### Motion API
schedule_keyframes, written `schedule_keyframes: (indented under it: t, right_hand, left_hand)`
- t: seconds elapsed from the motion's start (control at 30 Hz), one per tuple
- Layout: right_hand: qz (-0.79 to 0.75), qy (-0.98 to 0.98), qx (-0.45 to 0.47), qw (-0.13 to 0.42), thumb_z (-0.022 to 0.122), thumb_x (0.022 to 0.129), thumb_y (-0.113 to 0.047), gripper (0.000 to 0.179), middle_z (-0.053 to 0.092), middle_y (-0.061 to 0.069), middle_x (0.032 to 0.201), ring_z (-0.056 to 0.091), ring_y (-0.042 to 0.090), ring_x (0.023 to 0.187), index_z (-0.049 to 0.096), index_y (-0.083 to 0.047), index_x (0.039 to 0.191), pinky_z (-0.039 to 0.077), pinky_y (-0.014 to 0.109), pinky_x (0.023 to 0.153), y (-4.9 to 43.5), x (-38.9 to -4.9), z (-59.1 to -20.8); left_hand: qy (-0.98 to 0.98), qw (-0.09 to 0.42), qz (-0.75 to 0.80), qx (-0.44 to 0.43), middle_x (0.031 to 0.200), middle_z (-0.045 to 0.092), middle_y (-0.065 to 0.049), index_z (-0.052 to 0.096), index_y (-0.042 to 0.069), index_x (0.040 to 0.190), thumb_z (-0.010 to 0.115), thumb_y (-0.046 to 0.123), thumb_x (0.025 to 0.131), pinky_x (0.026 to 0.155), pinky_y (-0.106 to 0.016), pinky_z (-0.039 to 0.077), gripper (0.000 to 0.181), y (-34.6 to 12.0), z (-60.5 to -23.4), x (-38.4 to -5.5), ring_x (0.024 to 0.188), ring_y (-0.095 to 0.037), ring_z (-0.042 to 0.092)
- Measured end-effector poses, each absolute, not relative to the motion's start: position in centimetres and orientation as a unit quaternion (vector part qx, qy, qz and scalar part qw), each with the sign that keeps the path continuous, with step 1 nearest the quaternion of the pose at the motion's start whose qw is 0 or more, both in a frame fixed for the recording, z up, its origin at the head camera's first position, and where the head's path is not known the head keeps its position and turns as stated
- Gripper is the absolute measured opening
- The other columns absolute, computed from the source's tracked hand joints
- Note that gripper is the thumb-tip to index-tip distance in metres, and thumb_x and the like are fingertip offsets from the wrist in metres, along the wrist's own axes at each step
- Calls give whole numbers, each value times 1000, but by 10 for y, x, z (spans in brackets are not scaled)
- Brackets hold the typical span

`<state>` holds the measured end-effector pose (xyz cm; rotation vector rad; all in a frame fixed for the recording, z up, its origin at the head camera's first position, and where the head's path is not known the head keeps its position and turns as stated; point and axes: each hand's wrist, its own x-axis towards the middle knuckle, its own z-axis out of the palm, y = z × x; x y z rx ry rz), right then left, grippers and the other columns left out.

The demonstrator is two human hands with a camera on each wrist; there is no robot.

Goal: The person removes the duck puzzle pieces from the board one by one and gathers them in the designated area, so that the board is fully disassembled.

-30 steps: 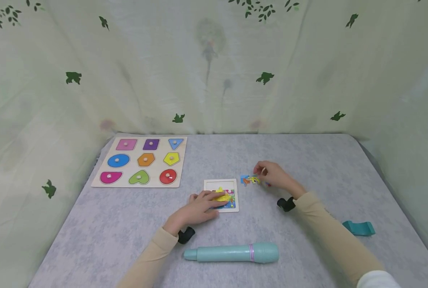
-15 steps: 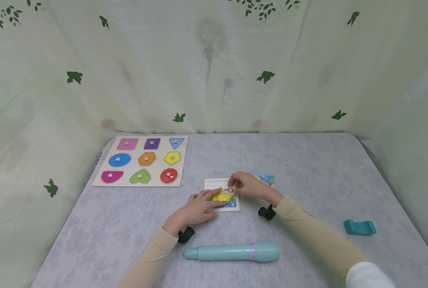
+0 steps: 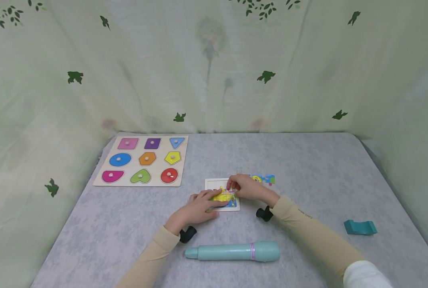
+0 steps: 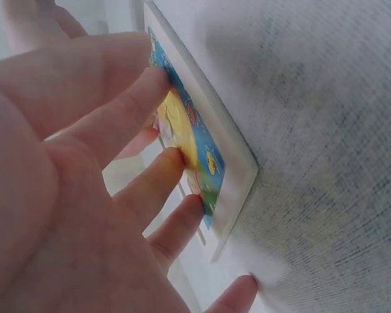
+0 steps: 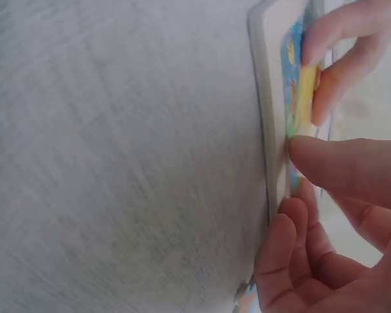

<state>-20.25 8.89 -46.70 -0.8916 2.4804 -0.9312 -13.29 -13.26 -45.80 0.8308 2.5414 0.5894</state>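
Note:
A small jigsaw puzzle in a white frame [image 3: 210, 181] lies mid-table. Its filled part [image 3: 223, 197] shows yellow, blue and pink, while the far strip of the tray is bare. My left hand [image 3: 196, 209] rests on the puzzle with fairly straight, spread fingers; in the left wrist view its fingertips touch the picture [image 4: 212, 163]. At the right edge of the frame my right hand [image 3: 248, 187] pinches a small puzzle piece [image 5: 295, 177] between thumb and fingers, mostly hidden by them. Loose puzzle pieces [image 3: 269, 179] lie just beyond the right hand.
A wooden shape board [image 3: 156, 170] with coloured knobbed shapes lies at the back left. In front of the hands is a pale teal microphone-shaped toy [image 3: 228, 253]. A teal curved block [image 3: 360, 227] sits at the right. A printed curtain [image 3: 214, 80] hangs behind the table.
My right hand has moved left from the loose pieces to the puzzle's right edge, bringing a piece along. In the last half second it shifts only slightly. The left hand stays on the puzzle.

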Motion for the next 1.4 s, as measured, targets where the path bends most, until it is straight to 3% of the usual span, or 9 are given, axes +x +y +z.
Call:
schedule_keyframes:
  t: [0.27, 0.73, 0.9, 1.4]
  right_hand:
    - [-330, 868, -339, 152, 61, 79, 12, 30, 52, 2, 82, 45, 15, 74, 64, -9, 101, 41, 27, 67, 91, -203, -471]
    - [-434, 836, -288, 175, 58, 87, 6, 20, 56, 1, 79, 49, 15, 68, 65, -9, 99, 42, 27, 63, 100, -208, -474]
    - [-472, 823, -262, 177, 59, 86, 4, 17, 56, 6, 78, 49, 17, 62, 65, -3, 100, 43, 29, 56, 119, -214, -468]
    - [-461, 838, -207, 205, 53, 84, 7, 21, 56, 9, 78, 48, 20, 66, 65, 3, 101, 43, 33, 59, 206, -214, -459]
  left_hand:
    - [910, 202, 213, 292, 155, 27, -7, 54, 23, 138, 54, 25, 98, 99, -59, 20, 41, -132, -457, -133, 136, -33, 24]
    - [907, 200, 220, 297, 154, 28, -6, 55, 23, 137, 54, 23, 98, 99, -61, 20, 40, -131, -459, -134, 136, -34, 25]
    - [907, 202, 221, 296, 154, 29, -6, 55, 23, 137, 54, 23, 98, 100, -61, 19, 39, -131, -461, -135, 136, -34, 25]
    - [907, 192, 233, 294, 153, 30, -5, 56, 23, 136, 54, 22, 97, 99, -59, 20, 39, -133, -460, -135, 136, -34, 25]
